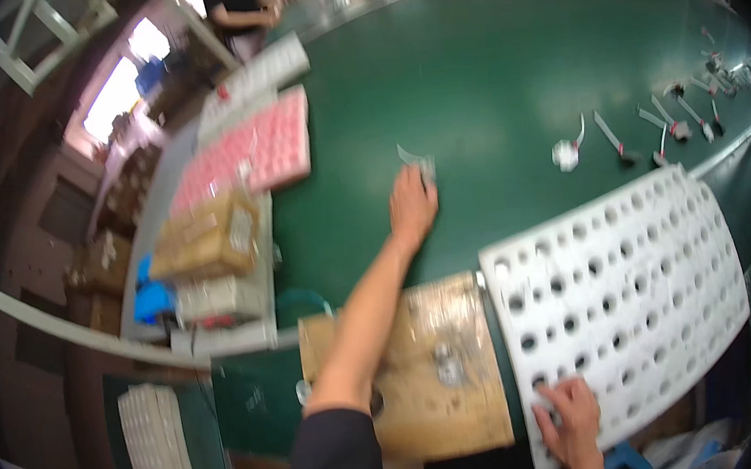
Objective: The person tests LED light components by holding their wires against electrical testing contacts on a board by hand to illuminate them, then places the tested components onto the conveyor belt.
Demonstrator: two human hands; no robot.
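Observation:
My left hand [413,204] reaches across the green surface, its fingers closed on a small silvery part with a pale strip [423,166] sticking out; the fingers hide some of it. Low on the right, my right hand [571,423] is at the near left corner of a white tray with rows of round holes [632,335]. Its thumb and fingers curl together over a hole, and what lies between them is too small to make out. Under my left forearm lies a worn brown board [416,424] with a small round metal piece [447,362] on it.
On the green belt [486,64], a white part with a strip [566,154] and several dark-ended strips [680,127] lie at right. At left are a pink tray [268,145], a cardboard box [204,235] and a blue item [152,292]. A person [236,14] stands far back.

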